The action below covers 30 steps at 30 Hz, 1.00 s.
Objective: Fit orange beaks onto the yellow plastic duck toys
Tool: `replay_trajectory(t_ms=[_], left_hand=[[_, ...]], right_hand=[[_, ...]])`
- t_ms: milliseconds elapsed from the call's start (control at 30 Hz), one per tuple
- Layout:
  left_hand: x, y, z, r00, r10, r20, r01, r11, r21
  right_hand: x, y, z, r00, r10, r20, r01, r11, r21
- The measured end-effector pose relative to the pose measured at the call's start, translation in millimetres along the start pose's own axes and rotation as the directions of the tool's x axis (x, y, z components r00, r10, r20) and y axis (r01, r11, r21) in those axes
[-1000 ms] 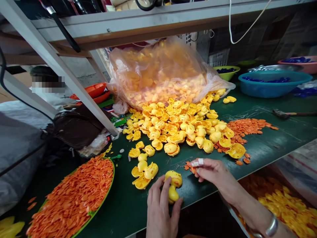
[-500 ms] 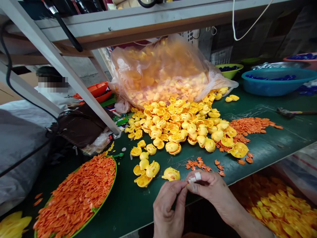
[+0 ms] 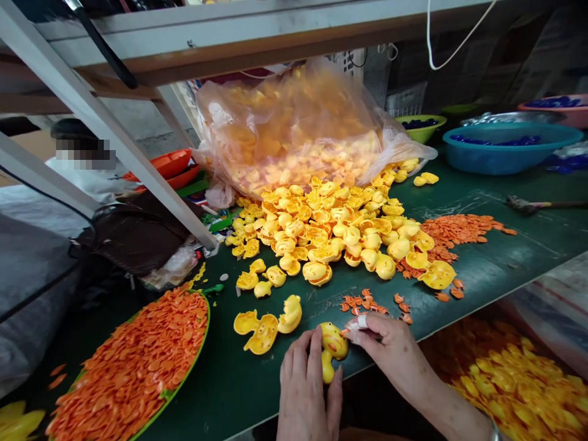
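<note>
Insertion seems the step: the left hand (image 3: 309,387) grasps a yellow plastic duck (image 3: 334,342) against the table (image 3: 202,380) while the right hand (image 3: 386,344), just beside the duck, pinches an orange piece (image 3: 344,331), likely calling for careful alignment.

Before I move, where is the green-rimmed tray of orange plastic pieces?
In the head view, the green-rimmed tray lies at lower left on the green tabletop, left of the left hand and nearer the camera than the brown bag.
</note>
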State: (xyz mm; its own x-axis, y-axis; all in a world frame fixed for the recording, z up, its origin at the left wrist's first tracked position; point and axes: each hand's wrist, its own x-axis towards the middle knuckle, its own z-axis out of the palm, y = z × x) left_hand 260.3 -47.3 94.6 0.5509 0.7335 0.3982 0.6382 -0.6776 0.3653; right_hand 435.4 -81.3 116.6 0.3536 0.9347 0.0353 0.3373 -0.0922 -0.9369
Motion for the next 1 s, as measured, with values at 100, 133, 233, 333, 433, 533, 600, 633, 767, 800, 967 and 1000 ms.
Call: replay_trajectory(t_ms=[100,133,233,333,433,533,600,633,767,800,967,1000], left_hand=[[0,0,2,1.000,0.005,0.015,-0.005,0.999,0.032],[0,-1,2,1.000,0.005,0.021,-0.005,0.999,0.041],[0,-4,3,0.999,0.007,0.038,-0.009,0.999,0.050],[0,-5,2,0.998,0.025,0.056,-0.027,0.999,0.034],[1,-4,0,0.997,0.037,0.065,-0.039,0.999,0.022],[1,-6,0,0.996,0.047,0.072,-0.049,0.999,0.021],[1,-8,1,0.995,0.058,0.078,-0.060,0.998,0.022],[0,-9,1,0.995,0.061,0.081,-0.063,0.998,0.025],[-1,-12,3,0.994,0.076,0.084,-0.080,0.996,0.046],[-1,-12,4,0.993,0.084,0.086,-0.089,0.995,0.050],[0,-12,5,0.992,0.097,0.084,-0.101,0.994,0.043],[1,-11,5,0.993,0.087,0.082,-0.090,0.995,0.031]], right_hand=[[-1,-3,-1,0.999,-0.018,0.029,0.019,1.000,-0.014],[-1,-4,-1,0.999,-0.025,0.040,0.026,0.999,-0.021],[2,-10,-5,0.994,-0.048,0.097,0.055,0.996,-0.073],[10,-17,-8,0.984,-0.044,0.170,0.067,0.989,-0.134],[19,-23,-10,0.968,0.003,0.250,0.050,0.978,-0.203],[23,-29,-12,0.944,0.014,0.329,0.139,0.890,-0.435],[23,-33,-14,0.908,-0.032,0.418,0.299,0.748,-0.593],[22,-35,-16,0.877,-0.061,0.476,0.388,0.675,-0.628],[24,-45,-21,0.769,-0.103,0.630,0.567,0.563,-0.601],[27,-47,-22,0.758,-0.079,0.648,0.565,0.576,-0.591],[44,-43,-22,0.710,-0.005,0.704,0.523,0.673,-0.523],[46,-39,-22,0.712,-0.015,0.702,0.520,0.683,-0.513]])
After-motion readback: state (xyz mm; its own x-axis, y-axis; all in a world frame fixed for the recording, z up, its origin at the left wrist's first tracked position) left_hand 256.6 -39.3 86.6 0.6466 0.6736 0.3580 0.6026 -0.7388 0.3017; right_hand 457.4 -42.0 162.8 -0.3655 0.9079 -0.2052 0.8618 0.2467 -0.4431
